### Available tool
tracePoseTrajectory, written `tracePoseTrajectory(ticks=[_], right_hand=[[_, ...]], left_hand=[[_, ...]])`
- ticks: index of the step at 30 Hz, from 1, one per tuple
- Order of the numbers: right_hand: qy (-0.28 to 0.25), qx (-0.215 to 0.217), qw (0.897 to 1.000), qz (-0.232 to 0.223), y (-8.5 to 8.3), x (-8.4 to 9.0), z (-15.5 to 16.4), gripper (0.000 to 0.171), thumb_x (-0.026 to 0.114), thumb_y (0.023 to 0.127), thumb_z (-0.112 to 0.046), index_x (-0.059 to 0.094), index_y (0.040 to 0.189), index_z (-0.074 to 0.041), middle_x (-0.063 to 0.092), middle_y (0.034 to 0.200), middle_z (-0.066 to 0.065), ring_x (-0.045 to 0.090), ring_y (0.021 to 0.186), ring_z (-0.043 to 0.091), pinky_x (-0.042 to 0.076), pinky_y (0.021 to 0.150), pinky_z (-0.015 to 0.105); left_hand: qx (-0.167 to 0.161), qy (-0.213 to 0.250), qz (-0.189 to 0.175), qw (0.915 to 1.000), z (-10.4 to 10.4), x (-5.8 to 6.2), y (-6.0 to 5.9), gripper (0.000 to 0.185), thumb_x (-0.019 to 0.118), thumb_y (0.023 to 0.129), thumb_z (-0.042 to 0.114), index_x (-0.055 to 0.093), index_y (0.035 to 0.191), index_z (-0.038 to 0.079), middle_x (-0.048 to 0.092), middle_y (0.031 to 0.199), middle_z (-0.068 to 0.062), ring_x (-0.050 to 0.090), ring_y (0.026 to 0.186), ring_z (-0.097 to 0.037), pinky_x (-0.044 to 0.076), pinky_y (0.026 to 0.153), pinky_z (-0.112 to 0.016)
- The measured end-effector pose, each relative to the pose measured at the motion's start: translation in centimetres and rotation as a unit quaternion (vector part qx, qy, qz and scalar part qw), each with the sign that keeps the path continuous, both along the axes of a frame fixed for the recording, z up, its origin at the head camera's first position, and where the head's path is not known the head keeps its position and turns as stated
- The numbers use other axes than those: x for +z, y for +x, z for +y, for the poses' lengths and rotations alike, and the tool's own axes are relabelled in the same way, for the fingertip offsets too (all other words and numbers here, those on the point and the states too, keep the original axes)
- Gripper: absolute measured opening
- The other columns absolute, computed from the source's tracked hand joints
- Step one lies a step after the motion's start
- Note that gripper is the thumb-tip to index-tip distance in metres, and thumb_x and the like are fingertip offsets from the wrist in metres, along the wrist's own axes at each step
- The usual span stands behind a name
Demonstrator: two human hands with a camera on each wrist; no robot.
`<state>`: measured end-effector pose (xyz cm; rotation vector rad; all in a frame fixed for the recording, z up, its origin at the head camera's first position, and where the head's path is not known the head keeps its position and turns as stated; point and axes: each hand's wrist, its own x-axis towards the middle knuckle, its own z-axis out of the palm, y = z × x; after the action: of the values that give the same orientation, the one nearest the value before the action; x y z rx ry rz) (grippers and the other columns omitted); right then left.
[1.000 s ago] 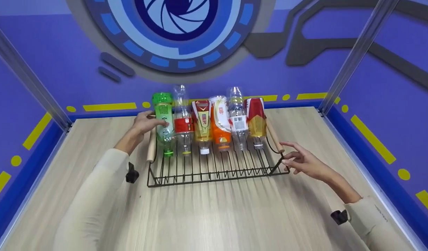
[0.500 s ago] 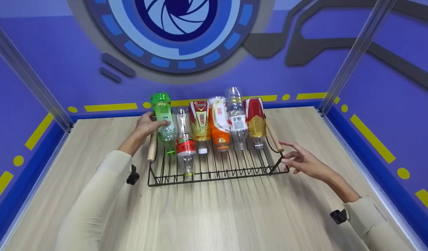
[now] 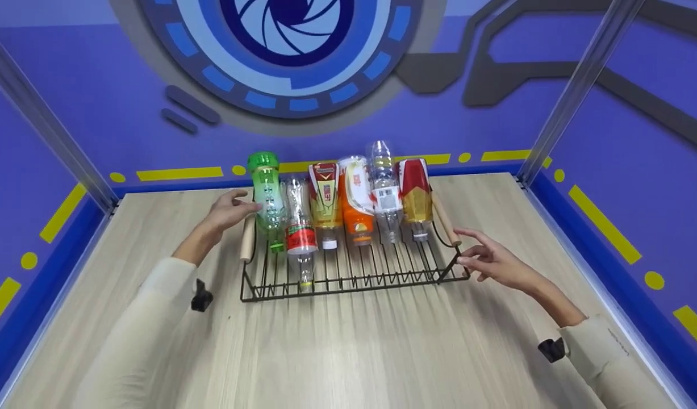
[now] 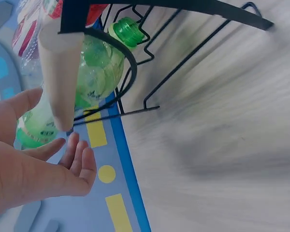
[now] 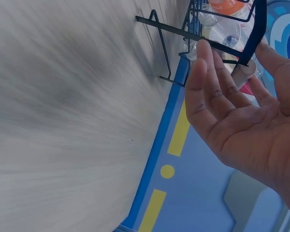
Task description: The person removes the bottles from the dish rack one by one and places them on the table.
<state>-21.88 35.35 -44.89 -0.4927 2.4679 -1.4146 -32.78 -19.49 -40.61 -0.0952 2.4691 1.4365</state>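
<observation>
A black wire rack (image 3: 348,287) with wooden handles stands on the table, with several plastic bottles lying neck-forward on it. My left hand (image 3: 226,211) is at the rack's left side with fingers loosely spread, thumb tip at the edge of the green bottle (image 3: 270,199). Beside that, a clear red-labelled bottle (image 3: 300,238) has its yellow-ringed neck at the rack's front rail. In the left wrist view, the left wooden handle (image 4: 60,82) passes in front of the hand. My right hand (image 5: 241,116) holds the rack's right front corner, its frame between thumb and fingers.
To the right of the red-labelled bottle lie a yellow-and-red bottle (image 3: 326,196), an orange bottle (image 3: 359,221), a clear white-labelled bottle (image 3: 388,199) and a red-and-gold bottle (image 3: 416,199). A purple printed wall (image 3: 337,133) stands behind the rack.
The red-labelled bottle has slid down toward me to the rack's front rail. My left hand has drawn back leftward from the green bottle. My right hand stays at the corner.
</observation>
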Motion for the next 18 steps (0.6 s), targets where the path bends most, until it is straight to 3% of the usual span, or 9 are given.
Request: tracePoseTrajectory(ticks=[5, 10, 14, 18], right_hand=[[0.085, 0.006, 0.995, 0.043, -0.1, 1.4, -0.1, 0.064, 0.066, 0.101, -0.020, 0.036, 0.155, -0.006, 0.070, 0.117, 0.028, 0.072, 0.093, 0.022, 0.059, 0.071, 0.032], [0.181, -0.024, 0.979, 0.095, -1.3, 5.6, -1.8, 0.055, 0.065, 0.100, -0.022, 0.047, 0.147, 0.001, 0.070, 0.115, 0.027, 0.072, 0.097, 0.035, 0.060, 0.085, 0.042], [0.195, -0.018, 0.976, 0.097, -3.4, 9.1, -4.1, 0.051, 0.063, 0.102, -0.022, 0.049, 0.145, 0.003, 0.068, 0.120, 0.030, 0.070, 0.103, 0.041, 0.059, 0.089, 0.051], [0.194, 0.004, 0.975, 0.104, -5.8, 10.6, -5.7, 0.047, 0.063, 0.102, -0.017, 0.052, 0.141, 0.006, 0.066, 0.124, 0.031, 0.069, 0.104, 0.043, 0.059, 0.088, 0.051]], left_hand=[[-0.028, 0.019, -0.007, 0.9994, -1.8, -0.7, 2.6, 0.067, 0.058, 0.103, 0.031, 0.032, 0.158, 0.002, 0.045, 0.150, -0.025, 0.043, 0.140, -0.039, 0.034, 0.119, -0.054], [-0.055, 0.051, -0.015, 0.9971, -2.8, -2.0, 5.3, 0.072, 0.062, 0.102, 0.034, 0.030, 0.160, 0.005, 0.059, 0.137, -0.015, 0.058, 0.120, -0.021, 0.040, 0.114, -0.051], [-0.050, 0.080, -0.014, 0.9954, -2.9, -2.9, 6.5, 0.080, 0.066, 0.100, 0.036, 0.025, 0.162, 0.009, 0.060, 0.134, -0.009, 0.060, 0.107, -0.007, 0.045, 0.107, -0.043], [-0.045, 0.095, -0.010, 0.9944, -2.7, -3.7, 7.1, 0.082, 0.068, 0.099, 0.034, 0.022, 0.164, 0.014, 0.058, 0.138, -0.011, 0.062, 0.107, -0.006, 0.048, 0.100, -0.036]])
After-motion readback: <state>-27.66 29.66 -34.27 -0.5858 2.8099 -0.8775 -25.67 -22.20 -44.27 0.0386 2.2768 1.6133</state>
